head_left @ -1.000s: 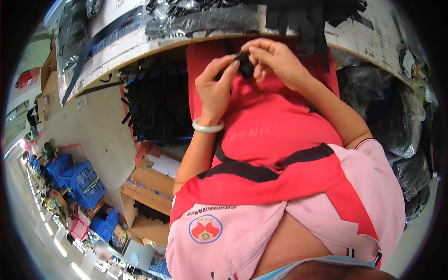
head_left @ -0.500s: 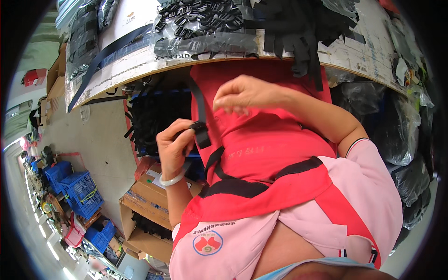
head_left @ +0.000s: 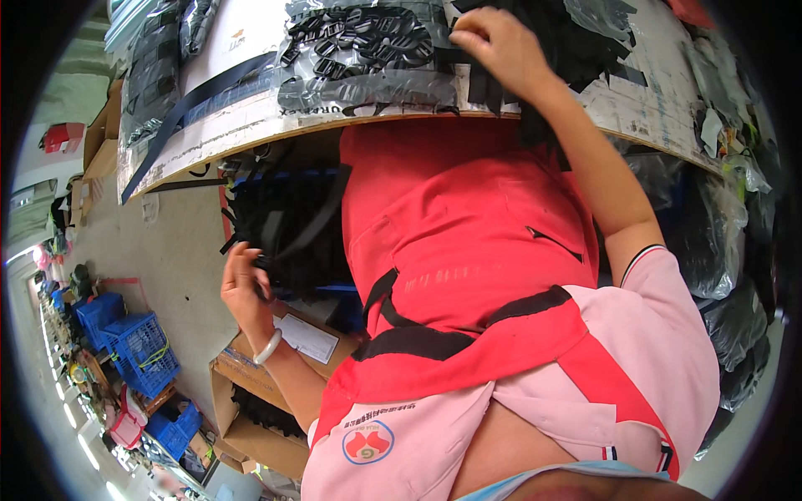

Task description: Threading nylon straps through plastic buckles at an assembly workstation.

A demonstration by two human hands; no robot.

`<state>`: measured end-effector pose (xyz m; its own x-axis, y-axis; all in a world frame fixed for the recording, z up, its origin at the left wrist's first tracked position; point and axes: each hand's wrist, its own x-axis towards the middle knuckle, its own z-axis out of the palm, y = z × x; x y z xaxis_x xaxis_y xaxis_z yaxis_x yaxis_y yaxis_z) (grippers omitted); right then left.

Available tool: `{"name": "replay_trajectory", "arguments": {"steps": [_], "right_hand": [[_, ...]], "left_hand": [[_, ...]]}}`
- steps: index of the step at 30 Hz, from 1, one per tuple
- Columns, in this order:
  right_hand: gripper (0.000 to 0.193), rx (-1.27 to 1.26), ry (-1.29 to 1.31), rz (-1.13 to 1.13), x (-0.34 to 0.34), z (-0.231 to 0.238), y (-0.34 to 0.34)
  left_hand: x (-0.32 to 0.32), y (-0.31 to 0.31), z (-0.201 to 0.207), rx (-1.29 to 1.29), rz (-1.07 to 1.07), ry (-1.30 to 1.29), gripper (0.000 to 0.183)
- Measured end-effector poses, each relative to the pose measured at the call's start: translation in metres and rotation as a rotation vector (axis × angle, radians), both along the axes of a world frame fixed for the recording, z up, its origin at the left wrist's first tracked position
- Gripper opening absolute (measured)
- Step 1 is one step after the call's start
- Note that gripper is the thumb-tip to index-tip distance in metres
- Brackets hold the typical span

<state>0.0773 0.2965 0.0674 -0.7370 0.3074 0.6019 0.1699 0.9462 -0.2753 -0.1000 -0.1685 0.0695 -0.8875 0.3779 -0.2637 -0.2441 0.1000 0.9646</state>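
My left hand (head_left: pixel 245 292) is off to the left, past the apron, with its fingers closed on a small black buckle (head_left: pixel 264 286), mostly hidden by the fingers. A black webbing strap (head_left: pixel 316 224), smeared by motion, trails between that hand and the apron's left edge. My right hand (head_left: pixel 504 52) is over the table at the pile of black webbing straps (head_left: pixel 589 54). Its thumb and fingers are curled together, and what they may pinch does not show. Left of it, a clear plastic bag (head_left: pixel 368 88) holds several black plastic buckles (head_left: pixel 330 67).
The worktable (head_left: pixel 225 117) has a curved-looking front edge ahead of me. One long strap (head_left: pixel 180 113) hangs over its left end. Beneath are a blue crate with black straps (head_left: pixel 288 200) and an open cardboard box (head_left: pixel 251 376). Plastic-wrapped bundles (head_left: pixel 714 242) stand at right.
My left hand has moved left and slightly down with the buckle, away from the apron. My right hand has risen from in front of the apron to the strap pile on the table.
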Motion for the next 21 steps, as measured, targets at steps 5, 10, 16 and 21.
{"name": "replay_trajectory", "arguments": {"steps": [5, 10, 16, 21], "right_hand": [[0.021, -0.137, -0.271, -0.106, 0.005, -0.014, 0.052], [0.014, -0.395, -0.037, -0.070, 0.008, 0.078, 0.010], [0.013, -1.141, -0.188, 0.281, 0.017, 0.088, -0.112], [0.019, -1.439, -0.357, 0.397, 0.030, 0.008, -0.140]], "left_hand": [[-0.024, -0.021, -0.084, 0.629, 0.135, -0.689, 0.029], [0.036, 0.073, -0.089, 0.462, -0.125, -0.617, 0.048], [0.059, 0.129, -0.060, 0.450, -0.307, -0.607, 0.045], [0.076, 0.154, -0.060, 0.466, -0.326, -0.840, 0.026]]}}
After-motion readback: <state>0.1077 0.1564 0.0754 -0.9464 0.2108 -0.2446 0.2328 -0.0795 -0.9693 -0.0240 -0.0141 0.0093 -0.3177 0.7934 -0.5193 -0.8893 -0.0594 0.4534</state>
